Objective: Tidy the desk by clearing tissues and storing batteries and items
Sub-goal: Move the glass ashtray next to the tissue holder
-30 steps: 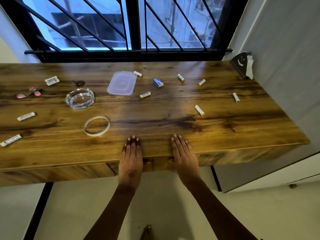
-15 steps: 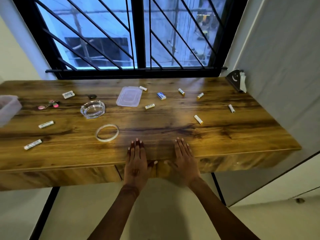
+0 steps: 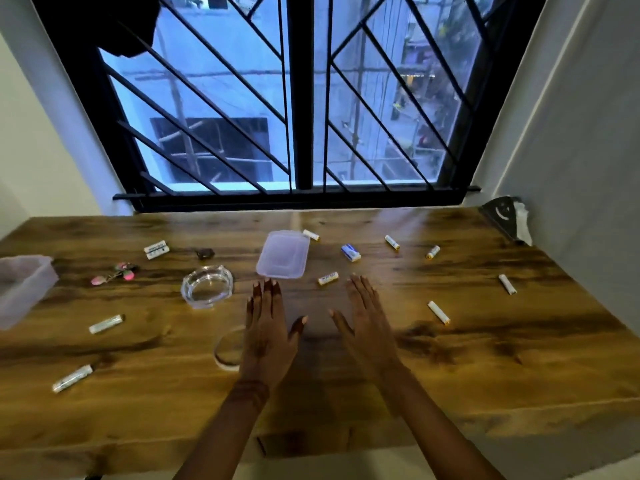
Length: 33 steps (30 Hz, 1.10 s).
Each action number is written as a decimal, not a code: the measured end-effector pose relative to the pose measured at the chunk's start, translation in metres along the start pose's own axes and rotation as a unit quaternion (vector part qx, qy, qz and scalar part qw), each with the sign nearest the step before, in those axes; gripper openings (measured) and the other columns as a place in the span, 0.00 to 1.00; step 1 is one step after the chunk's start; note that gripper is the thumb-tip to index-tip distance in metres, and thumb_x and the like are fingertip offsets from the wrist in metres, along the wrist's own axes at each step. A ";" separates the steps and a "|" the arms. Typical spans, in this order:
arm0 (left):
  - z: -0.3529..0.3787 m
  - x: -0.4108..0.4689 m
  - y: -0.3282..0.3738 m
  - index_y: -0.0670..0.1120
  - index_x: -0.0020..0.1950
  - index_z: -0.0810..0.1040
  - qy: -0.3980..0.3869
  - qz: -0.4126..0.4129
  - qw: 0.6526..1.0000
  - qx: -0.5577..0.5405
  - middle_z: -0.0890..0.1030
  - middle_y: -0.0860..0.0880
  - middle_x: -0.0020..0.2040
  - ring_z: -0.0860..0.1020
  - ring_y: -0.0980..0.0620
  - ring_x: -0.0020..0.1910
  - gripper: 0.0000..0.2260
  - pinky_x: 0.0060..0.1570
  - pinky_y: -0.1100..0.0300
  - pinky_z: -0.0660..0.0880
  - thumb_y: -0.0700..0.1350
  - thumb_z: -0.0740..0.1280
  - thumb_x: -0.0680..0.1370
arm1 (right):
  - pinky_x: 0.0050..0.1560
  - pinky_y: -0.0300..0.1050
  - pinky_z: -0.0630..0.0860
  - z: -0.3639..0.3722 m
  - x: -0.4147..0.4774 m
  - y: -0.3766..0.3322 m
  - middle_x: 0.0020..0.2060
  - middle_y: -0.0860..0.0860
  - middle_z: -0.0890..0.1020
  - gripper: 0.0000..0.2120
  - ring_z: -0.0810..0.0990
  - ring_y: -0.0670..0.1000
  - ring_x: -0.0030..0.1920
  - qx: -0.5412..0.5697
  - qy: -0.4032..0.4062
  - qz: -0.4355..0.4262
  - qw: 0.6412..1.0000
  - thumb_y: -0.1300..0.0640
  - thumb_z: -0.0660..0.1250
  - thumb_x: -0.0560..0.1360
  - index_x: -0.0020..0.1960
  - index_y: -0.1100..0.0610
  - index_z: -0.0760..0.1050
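Nothing is picked up yet. The left hand (image 3: 268, 330) and right hand (image 3: 369, 327) are low over the brown wooden tabletop (image 3: 519, 358), fingers (image 3: 266, 296) straight, spread wide and holding nothing.

I'd say battery gathering is about to start. The nearest white-and-yellow cylindrical battery (image 3: 327, 278) lies just beyond the right fingertips, beside the clear rectangular plastic lid (image 3: 283, 254). The clear plastic box (image 3: 20, 289) sits at the far left edge, well apart, so the next move calls for a pinch and a long carry past the round glass ashtray (image 3: 207, 286).

There is bare wood between the hands. The transparent tape ring (image 3: 227, 351) lies partly under the left hand. Loose batteries could roll toward the edges.
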<state>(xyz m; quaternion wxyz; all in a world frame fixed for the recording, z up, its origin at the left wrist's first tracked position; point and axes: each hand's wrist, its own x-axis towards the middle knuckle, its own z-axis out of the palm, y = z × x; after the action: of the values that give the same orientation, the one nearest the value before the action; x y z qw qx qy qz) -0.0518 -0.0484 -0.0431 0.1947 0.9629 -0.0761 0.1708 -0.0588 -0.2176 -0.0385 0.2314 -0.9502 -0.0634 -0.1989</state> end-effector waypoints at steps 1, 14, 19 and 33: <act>-0.002 0.010 -0.008 0.33 0.71 0.60 -0.001 0.000 1.000 0.000 0.65 0.35 0.71 0.62 0.37 0.71 0.34 0.72 0.53 0.51 0.58 0.52 0.75 | 0.68 0.56 0.55 0.005 0.012 -0.004 0.69 0.60 0.69 0.31 0.62 0.56 0.72 0.004 -0.001 -0.003 1.000 0.41 0.49 0.78 0.69 0.63 0.65; -0.017 0.053 -0.120 0.30 0.70 0.60 -0.014 -0.147 0.989 0.013 0.63 0.30 0.70 0.62 0.30 0.69 0.40 0.69 0.41 0.59 0.52 0.72 0.69 | 0.71 0.45 0.58 0.086 0.101 -0.091 0.74 0.53 0.59 0.31 0.58 0.52 0.73 0.208 -0.182 -0.017 0.961 0.54 0.65 0.76 0.74 0.57 0.56; -0.018 0.048 -0.152 0.37 0.74 0.52 -0.071 -0.228 0.968 -0.072 0.56 0.38 0.75 0.53 0.42 0.75 0.45 0.74 0.52 0.52 0.54 0.73 0.68 | 0.70 0.42 0.59 0.125 0.117 -0.109 0.73 0.54 0.58 0.38 0.59 0.52 0.73 0.262 -0.295 0.021 0.919 0.59 0.70 0.72 0.75 0.57 0.52; -0.025 0.050 -0.151 0.48 0.70 0.66 0.001 -0.260 0.937 -0.232 0.78 0.48 0.61 0.75 0.48 0.60 0.26 0.57 0.61 0.70 0.35 0.66 0.74 | 0.59 0.55 0.75 0.149 0.113 -0.114 0.55 0.51 0.82 0.23 0.79 0.49 0.56 0.335 -0.230 0.072 0.911 0.60 0.71 0.67 0.61 0.51 0.74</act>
<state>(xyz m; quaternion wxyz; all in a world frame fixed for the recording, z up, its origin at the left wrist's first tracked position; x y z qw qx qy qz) 0.0195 0.0952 -0.0556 0.4505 0.8769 0.1398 0.0922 0.0721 -0.0444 -0.0668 0.5291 -0.8381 -0.1092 0.0756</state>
